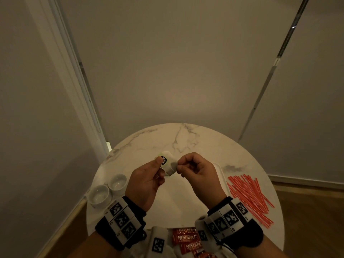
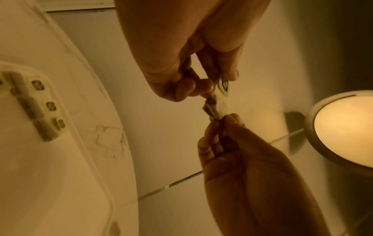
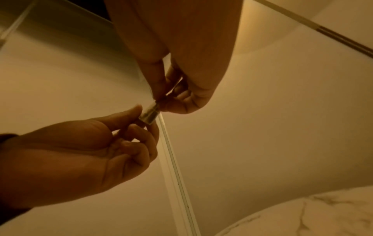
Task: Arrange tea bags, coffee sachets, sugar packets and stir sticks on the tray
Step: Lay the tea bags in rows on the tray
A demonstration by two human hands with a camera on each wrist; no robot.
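Above the white tray [image 1: 221,171] I hold a white tea bag [image 1: 170,165] between both hands. My left hand [image 1: 161,163] pinches its black and yellow tag [image 1: 164,160] and left end. My right hand [image 1: 178,166] pinches the bag's right edge. The left wrist view shows the tea bag [image 2: 216,107] stretched between left hand [image 2: 214,87] and right hand [image 2: 219,122]. Several tea bags [image 2: 43,103] lie in a row on the tray [image 2: 66,167]. Red stir sticks [image 1: 249,198] lie in a loose pile right of the tray. Red coffee sachets [image 1: 188,239] sit at the near edge.
Two small white cups [image 1: 108,189] stand at the left of the round marble table [image 1: 167,138]. Walls close in behind and on both sides. A lit round lamp [image 2: 343,131] shows in the left wrist view.
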